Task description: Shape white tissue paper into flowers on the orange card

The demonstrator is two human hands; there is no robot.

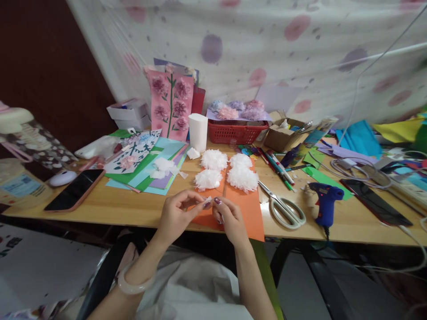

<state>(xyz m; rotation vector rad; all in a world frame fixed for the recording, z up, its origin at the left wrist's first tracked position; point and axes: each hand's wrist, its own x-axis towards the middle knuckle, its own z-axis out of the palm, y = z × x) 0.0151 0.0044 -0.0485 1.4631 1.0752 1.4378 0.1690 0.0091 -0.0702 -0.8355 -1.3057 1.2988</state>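
Observation:
My left hand (178, 213) and my right hand (230, 220) meet at the table's front edge, fingertips pinching a small white paper piece (208, 201) between them. Both hands hover over an orange paper sheet (248, 206). On that sheet lie several white fluffy tissue flowers (242, 178). A pale bangle (131, 284) circles my left wrist.
Scissors (283, 208) and a blue glue gun (325, 202) lie to the right. A phone (75, 190) rests at the left, another dark phone (375, 201) at the right. Farther back stand a red basket (235, 131), a white paper roll (198, 131), a pink flower card (171, 104), markers (278, 166) and coloured papers (147, 166).

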